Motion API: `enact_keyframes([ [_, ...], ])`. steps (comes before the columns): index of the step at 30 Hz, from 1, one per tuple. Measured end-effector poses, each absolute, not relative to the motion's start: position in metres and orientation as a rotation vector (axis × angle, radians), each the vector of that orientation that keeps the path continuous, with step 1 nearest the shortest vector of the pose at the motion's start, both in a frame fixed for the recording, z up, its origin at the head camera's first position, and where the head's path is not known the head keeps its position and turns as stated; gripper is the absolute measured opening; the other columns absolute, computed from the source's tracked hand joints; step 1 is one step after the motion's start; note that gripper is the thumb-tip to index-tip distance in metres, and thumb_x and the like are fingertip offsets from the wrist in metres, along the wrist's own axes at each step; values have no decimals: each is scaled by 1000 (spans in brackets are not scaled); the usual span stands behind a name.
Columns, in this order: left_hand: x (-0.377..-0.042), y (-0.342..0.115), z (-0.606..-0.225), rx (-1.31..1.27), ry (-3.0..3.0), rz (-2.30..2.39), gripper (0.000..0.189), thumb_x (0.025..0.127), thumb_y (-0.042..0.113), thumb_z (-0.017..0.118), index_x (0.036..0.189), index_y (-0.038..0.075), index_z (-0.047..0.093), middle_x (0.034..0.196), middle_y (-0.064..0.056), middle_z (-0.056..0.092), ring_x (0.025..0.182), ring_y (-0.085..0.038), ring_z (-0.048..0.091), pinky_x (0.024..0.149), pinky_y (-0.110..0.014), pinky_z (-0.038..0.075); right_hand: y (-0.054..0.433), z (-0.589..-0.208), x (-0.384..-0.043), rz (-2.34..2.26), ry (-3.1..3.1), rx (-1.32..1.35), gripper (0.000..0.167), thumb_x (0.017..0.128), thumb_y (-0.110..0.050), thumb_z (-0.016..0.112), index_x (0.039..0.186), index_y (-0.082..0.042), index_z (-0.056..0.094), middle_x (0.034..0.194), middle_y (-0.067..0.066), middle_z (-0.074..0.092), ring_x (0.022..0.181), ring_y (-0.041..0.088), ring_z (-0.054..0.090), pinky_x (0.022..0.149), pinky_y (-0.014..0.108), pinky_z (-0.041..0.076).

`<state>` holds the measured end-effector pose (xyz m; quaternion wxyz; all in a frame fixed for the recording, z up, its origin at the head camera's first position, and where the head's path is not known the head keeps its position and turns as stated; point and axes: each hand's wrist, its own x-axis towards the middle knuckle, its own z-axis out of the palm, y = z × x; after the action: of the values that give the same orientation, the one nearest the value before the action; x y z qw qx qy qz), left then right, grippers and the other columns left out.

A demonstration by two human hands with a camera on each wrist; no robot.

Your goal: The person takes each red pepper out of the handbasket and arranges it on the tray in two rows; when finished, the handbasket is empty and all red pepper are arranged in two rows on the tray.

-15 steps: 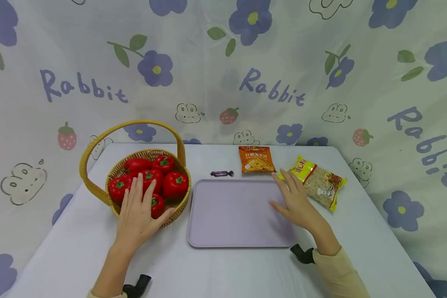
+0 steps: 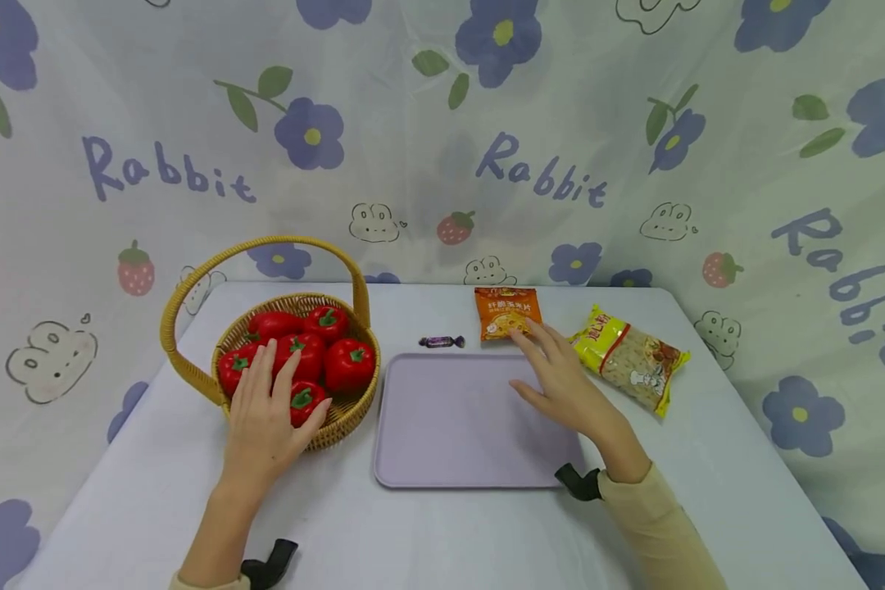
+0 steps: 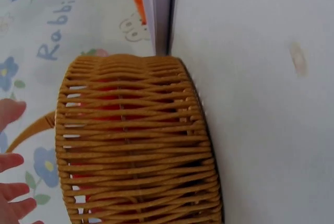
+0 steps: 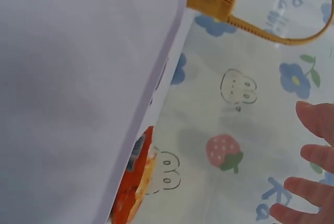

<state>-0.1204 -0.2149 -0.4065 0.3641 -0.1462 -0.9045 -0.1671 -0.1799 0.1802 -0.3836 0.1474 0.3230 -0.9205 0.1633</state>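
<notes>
My left hand (image 2: 264,422) hovers over the near side of a yellow wicker basket (image 2: 339,430), fingers spread and nothing in them. Several red bell peppers (image 2: 350,365) with green stems lie inside the basket; the hand hides part of some. Over the right part of a pale purple tray (image 2: 442,426) is my right hand (image 2: 564,389), its fingers extended and holding nothing. Its fingertips overlap the lower edge of an orange snack packet (image 2: 507,311) in the head view; the right wrist view shows the hand apart from the packet (image 4: 133,182).
Behind the tray lies a small purple wrapped candy (image 2: 441,342). A yellow, partly clear food bag (image 2: 630,356) rests to the right of the tray. A curtain (image 2: 413,123) with flowers and rabbits hangs behind the white table (image 2: 442,541).
My right hand has moved left and slightly upward, away from the yellow bag toward the orange packet. The left hand has shifted slightly left and down, uncovering more of the nearest pepper.
</notes>
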Motion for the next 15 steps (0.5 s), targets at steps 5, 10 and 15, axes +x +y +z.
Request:
enact_keyframes([
  [5,-120,-221,-403,-364,-2319,-417,71,88,56,38,130,-1,45,141,-23,31,128,-40,30,103,-51,22,166,-378,-185,491,-2634,974,67,83,-26,66,139,-7,33,145,17,23,131,38,18,101,57,16],
  [10,-114,-224,-398,-358,-2359,-397,69,88,52,37,129,-2,45,139,-24,33,126,-40,32,101,-52,25,147,-376,-191,500,-2605,1030,64,83,-26,67,137,-8,37,142,18,29,129,37,23,100,57,20],
  [15,-107,-229,-392,-320,-2337,-381,63,86,46,40,127,-2,46,138,-23,35,127,-38,31,97,-55,28,127,-379,-193,525,-2620,1102,62,84,-26,65,137,-9,37,141,18,31,128,36,25,100,55,21],
])
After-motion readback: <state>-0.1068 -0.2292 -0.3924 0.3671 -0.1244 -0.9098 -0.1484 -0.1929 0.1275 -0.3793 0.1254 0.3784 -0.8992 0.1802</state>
